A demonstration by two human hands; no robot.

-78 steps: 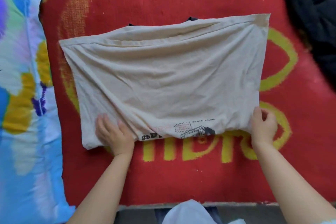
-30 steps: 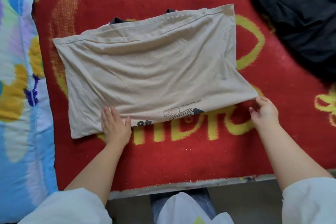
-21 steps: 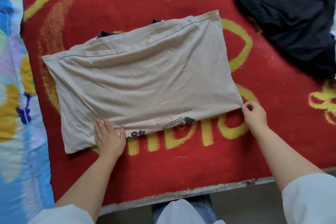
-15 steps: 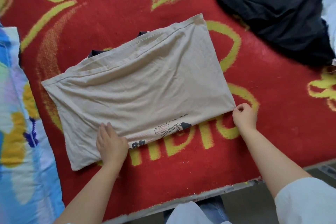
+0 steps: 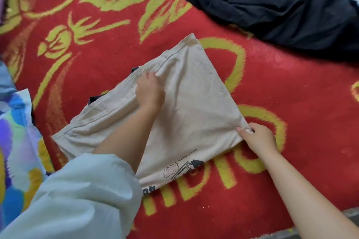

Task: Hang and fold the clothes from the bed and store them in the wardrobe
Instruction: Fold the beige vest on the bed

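On the bed, left edge: a patterned quilt in blue, yellow and purple lies beside the red blanket.
Left hand: the left hand reaches across the beige T-shirt to its far folded edge; the fingertips are hidden, so I cannot tell whether they press or pinch the cloth.
Shirt position: folded flat, centre of the blanket, turned at a slant, print at the near edge.
Shirt handling: probably light, thin and limp; it wrinkles easily and likely slides over itself, so it wants support at two corners or along a fold line.
Right hand: the right hand pinches the shirt's right near corner between thumb and curled fingers.
Best hold: likely that corner plus the far edge.
Surface: plush, grippy-looking blanket with yellow motifs.
Far right: a dark garment lies heaped, apart from the shirt.
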